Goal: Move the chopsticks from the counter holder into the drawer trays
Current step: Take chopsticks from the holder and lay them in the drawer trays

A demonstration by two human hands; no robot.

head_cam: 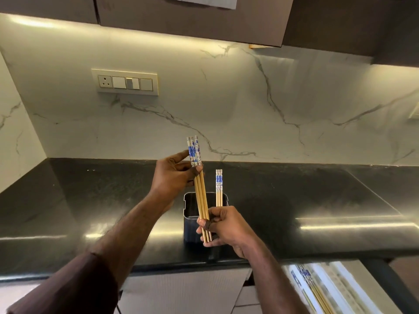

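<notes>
Three bamboo chopsticks (200,191) with blue-and-white tops are held upright above the dark square holder (189,219) on the black counter. My left hand (174,177) pinches them near the patterned tops. My right hand (223,226) grips their thin lower ends in front of the holder. Three more chopsticks (219,186) stand in the holder's right side. At the lower right, the open drawer tray (340,284) holds several chopsticks (315,288) lying flat.
The black counter (317,200) runs left to right below a white marble backsplash with a switch plate (125,82). Dark wall cabinets (204,19) hang overhead. White cabinet fronts (181,288) sit under the counter's front edge.
</notes>
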